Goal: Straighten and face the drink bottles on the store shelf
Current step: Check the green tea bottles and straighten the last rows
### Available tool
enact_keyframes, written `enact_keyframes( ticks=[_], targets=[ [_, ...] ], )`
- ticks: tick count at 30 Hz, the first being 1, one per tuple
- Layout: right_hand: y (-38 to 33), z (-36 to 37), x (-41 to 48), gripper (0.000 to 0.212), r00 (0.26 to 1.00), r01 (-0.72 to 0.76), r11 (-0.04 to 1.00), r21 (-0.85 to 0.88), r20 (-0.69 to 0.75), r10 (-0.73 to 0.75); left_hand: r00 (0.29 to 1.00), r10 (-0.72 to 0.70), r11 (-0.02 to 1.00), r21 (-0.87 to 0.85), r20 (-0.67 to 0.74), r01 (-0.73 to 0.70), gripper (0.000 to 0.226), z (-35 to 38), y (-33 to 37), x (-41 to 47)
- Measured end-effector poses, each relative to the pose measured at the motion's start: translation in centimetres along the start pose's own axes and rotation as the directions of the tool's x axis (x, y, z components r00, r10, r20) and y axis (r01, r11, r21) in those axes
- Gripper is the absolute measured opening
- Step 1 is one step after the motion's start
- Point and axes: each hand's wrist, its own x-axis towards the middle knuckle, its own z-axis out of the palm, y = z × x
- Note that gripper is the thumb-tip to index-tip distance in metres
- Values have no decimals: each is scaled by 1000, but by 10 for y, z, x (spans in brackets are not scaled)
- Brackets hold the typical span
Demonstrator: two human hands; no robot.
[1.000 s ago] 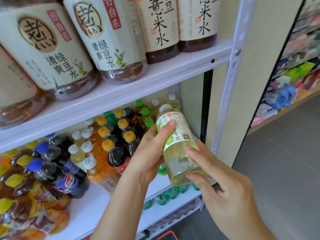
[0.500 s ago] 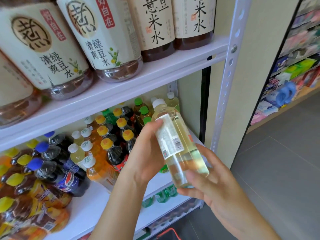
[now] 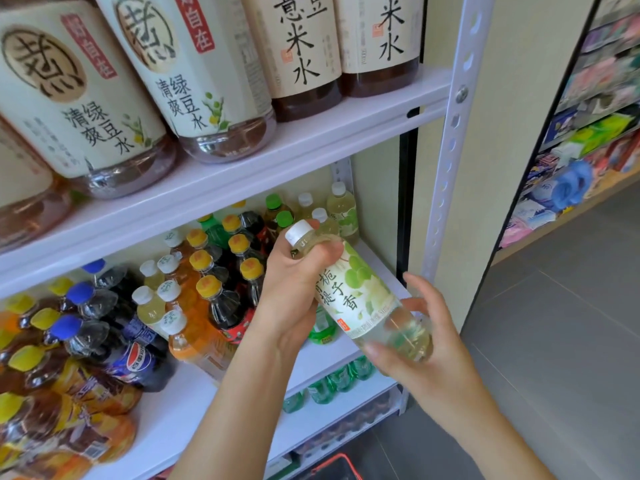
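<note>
A pale green drink bottle (image 3: 363, 292) with a white cap and a green-leaf label is held tilted in front of the middle shelf (image 3: 194, 403), its cap pointing up-left. My left hand (image 3: 294, 289) wraps its neck and shoulder. My right hand (image 3: 426, 344) cups its base from below, fingers partly spread. The label's front with large characters faces me. Matching pale bottles (image 3: 341, 209) stand at the shelf's back right. Dark bottles with yellow caps (image 3: 221, 299), orange drinks and blue-capped cola bottles (image 3: 131, 351) fill the shelf to the left.
The upper shelf (image 3: 311, 133) carries large tea bottles (image 3: 194, 74) with cream labels. A white perforated upright (image 3: 450, 150) frames the rack's right side. Green bottles (image 3: 332, 382) stand on a lower shelf. A red basket rim (image 3: 332, 462) sits below. Another goods rack (image 3: 588, 133) lines the aisle at right.
The bottle has been turned in both hands: its barcode side faced me half a second ago, now the leaf-printed front shows. My left hand slid up to the neck.
</note>
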Motion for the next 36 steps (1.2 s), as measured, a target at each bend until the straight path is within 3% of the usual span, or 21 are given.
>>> enact_keyframes(
  ticks=[4, 6, 9, 13, 15, 17, 19, 22, 27, 36],
  targets=[
    [12, -8, 11, 62, 979, -107, 972, 209, 191, 66, 994, -32, 997, 67, 106, 24, 43, 0, 2, 6],
    [23, -8, 14, 60, 959, -209, 878, 430, 264, 98, 981, -76, 985, 167, 177, 46, 42, -4, 10, 13],
    [37, -12, 20, 61, 937, -302, 727, 617, 333, 107, 956, 4, 822, 543, 293, -170, 36, -9, 25, 28],
    [52, -8, 33, 40, 946, -316, 657, 685, 283, 160, 899, -78, 647, 708, 431, -283, 24, 0, 41, 45],
    [55, -3, 41, 34, 957, -290, 711, 641, 195, 215, 890, -54, 385, 832, 453, -400, 25, 3, 42, 57],
    [59, 0, 51, 32, 965, -254, 849, 464, 69, 251, 866, 23, 86, 862, 500, -500, 27, 5, 39, 67],
    [62, 3, 64, 37, 978, -206, 958, 200, -2, 210, 841, 68, -76, 843, 537, -532, 30, 8, 34, 75],
    [66, 9, 81, 53, 994, -105, 994, -29, 13, 105, 842, 30, -257, 819, 538, -514, 34, 10, 20, 92],
    [72, 24, 112, 58, 996, -25, 992, -122, 84, 36, 890, -101, -455, 775, 445, -439, 34, 9, -5, 123],
    [81, 52, 167, 58, 981, -50, 986, -159, 177, 79, 934, -163, -616, 707, 320, -349, 33, -6, -32, 156]
  ],
)
